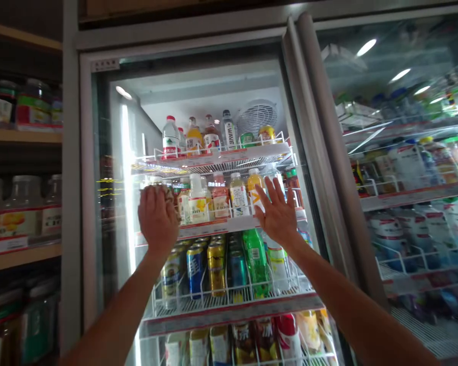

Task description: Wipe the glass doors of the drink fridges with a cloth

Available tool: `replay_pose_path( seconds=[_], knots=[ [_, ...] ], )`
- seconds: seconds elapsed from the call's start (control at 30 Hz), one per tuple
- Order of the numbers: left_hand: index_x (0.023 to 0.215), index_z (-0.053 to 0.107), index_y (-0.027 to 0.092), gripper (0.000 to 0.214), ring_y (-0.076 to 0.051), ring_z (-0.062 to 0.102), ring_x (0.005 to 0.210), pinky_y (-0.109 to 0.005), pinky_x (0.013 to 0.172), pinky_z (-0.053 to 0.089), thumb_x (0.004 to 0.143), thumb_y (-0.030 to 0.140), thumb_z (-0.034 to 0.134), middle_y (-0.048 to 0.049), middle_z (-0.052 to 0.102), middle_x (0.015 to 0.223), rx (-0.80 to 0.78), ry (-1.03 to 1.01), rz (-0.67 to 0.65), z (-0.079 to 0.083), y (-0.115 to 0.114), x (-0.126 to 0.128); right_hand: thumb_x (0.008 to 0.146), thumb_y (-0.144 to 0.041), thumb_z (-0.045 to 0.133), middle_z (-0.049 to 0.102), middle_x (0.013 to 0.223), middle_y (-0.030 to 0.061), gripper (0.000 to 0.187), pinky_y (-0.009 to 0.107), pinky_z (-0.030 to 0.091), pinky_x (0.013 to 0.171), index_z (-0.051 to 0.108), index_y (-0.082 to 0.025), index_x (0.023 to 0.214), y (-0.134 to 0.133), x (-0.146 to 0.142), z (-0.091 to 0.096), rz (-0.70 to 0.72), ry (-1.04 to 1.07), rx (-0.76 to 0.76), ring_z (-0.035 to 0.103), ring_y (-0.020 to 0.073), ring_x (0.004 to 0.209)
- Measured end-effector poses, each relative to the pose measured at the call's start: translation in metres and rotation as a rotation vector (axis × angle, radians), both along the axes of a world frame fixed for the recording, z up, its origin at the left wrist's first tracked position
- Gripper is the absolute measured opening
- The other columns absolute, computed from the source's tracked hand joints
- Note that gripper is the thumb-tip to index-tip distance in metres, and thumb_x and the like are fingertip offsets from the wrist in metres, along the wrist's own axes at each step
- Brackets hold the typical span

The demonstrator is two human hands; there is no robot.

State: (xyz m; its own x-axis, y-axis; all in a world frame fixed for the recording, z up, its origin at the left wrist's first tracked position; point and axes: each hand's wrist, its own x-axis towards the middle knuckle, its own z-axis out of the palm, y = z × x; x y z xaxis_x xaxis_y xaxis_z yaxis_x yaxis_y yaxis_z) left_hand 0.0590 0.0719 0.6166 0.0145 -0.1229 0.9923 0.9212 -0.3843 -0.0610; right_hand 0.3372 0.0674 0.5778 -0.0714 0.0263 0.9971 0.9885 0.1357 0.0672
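Note:
Both arms reach forward to the glass door [209, 86] of a lit drinks cooler. My left hand [158, 216] presses a crumpled, mottled cloth [171, 195] to the glass; the palm hides most of it. My right hand [278, 211] has its fingers spread, with nothing held, and appears to rest against the same pane. Behind the glass, between my hands, stand a white-capped bottle [198, 201] and a pale labelled bottle [238, 195]. A green bottle [256, 262] leans on the shelf below, near several cans, among them a blue can [195, 269].
A metal door frame [324, 142] runs down the right side, beside a second cooler [408, 203] stocked with drinks. Wooden shelves [23, 134] with jars [21, 203] stand at the left. Reflections show on the glass.

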Motion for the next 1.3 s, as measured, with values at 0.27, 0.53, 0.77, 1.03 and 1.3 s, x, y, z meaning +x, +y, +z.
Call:
replay_pose_path(
  seconds=[0.27, 0.53, 0.77, 1.03, 1.3],
  knots=[
    [0.138, 0.037, 0.023, 0.048, -0.023, 0.031, 0.136, -0.047, 0.111, 0.03, 0.09, 0.022, 0.041, -0.009, 0.046, 0.14, 0.076, 0.363, 0.122, -0.031, -0.002, 0.02, 0.091, -0.036, 0.035, 0.028, 0.152, 0.0046, 0.051, 0.052, 0.016, 0.113, 0.028, -0.029, 0.142, -0.001, 0.001, -0.002, 0.035, -0.024, -0.003, 0.018, 0.0234, 0.142],
    [0.136, 0.04, 0.015, 0.046, -0.026, 0.024, 0.139, -0.047, 0.11, 0.03, 0.09, 0.022, 0.039, -0.0155, 0.042, 0.141, 0.14, 0.15, 0.12, -0.028, -0.003, 0.0, 0.091, -0.034, 0.037, 0.028, 0.152, 0.0061, 0.047, 0.054, 0.016, 0.113, 0.037, -0.027, 0.138, -0.004, -0.001, -0.001, 0.031, -0.023, -0.018, 0.017, 0.0247, 0.142],
    [0.135, 0.041, 0.019, 0.047, -0.024, 0.028, 0.138, -0.044, 0.11, 0.031, 0.088, 0.021, 0.042, -0.0128, 0.045, 0.14, 0.102, 0.358, 0.153, -0.033, -0.005, 0.011, 0.092, -0.036, 0.036, 0.029, 0.151, 0.0047, 0.046, 0.052, 0.017, 0.113, 0.037, -0.028, 0.137, -0.002, 0.001, -0.002, 0.038, -0.023, -0.006, 0.018, 0.0236, 0.142],
    [0.133, 0.043, 0.02, 0.045, -0.023, 0.02, 0.141, -0.046, 0.111, 0.029, 0.089, 0.02, 0.041, -0.0117, 0.041, 0.143, 0.098, 0.301, 0.103, -0.047, -0.006, 0.023, 0.09, -0.035, 0.038, 0.027, 0.152, 0.0037, 0.05, 0.055, 0.017, 0.112, 0.034, -0.029, 0.14, -0.001, 0.001, -0.001, 0.039, -0.018, -0.021, 0.019, 0.0251, 0.142],
    [0.135, 0.043, 0.018, 0.045, -0.025, 0.025, 0.139, -0.047, 0.111, 0.027, 0.09, 0.023, 0.039, -0.014, 0.04, 0.143, 0.077, 0.176, 0.126, -0.028, -0.006, -0.023, 0.09, -0.035, 0.036, 0.027, 0.152, 0.0033, 0.05, 0.053, 0.017, 0.112, 0.033, -0.03, 0.14, -0.003, 0.0, -0.001, 0.046, -0.01, -0.022, 0.018, 0.0239, 0.142]
  ],
)
